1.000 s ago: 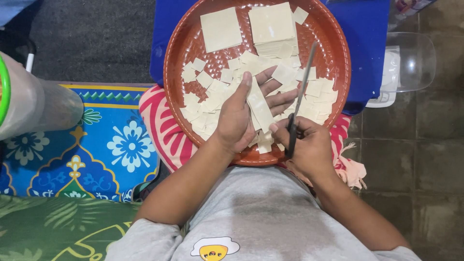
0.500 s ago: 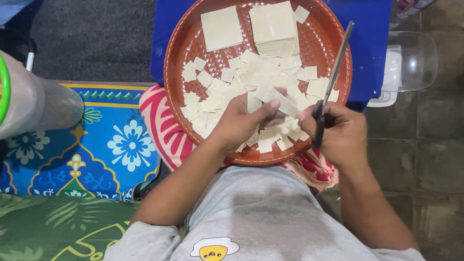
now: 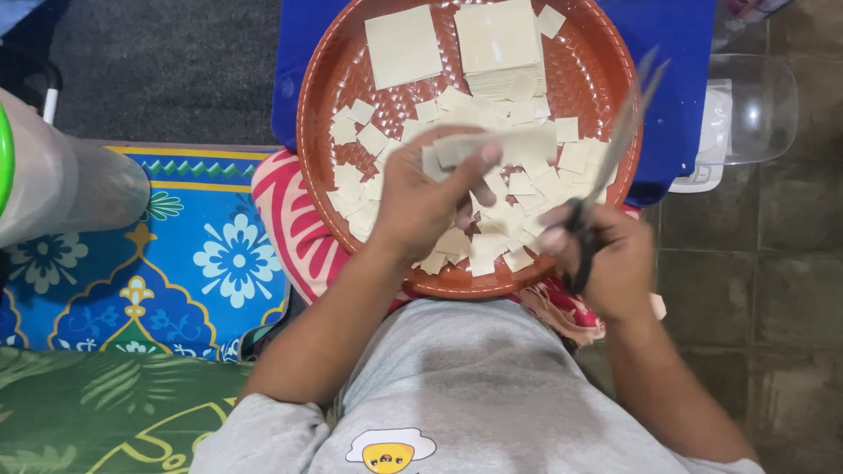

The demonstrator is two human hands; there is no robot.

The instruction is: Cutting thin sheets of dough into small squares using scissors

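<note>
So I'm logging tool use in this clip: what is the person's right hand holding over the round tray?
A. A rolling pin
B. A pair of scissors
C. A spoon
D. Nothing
B: the right hand grips black-handled scissors, blades parted above the tray, while the left hand holds a pale strip of dough.

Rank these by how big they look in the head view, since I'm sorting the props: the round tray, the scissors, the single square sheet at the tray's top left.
1. Round tray, by far the largest.
2. Scissors, long but thin, and blurred.
3. Square sheet; in area it may rival the scissors, so that order is unsure.
</note>
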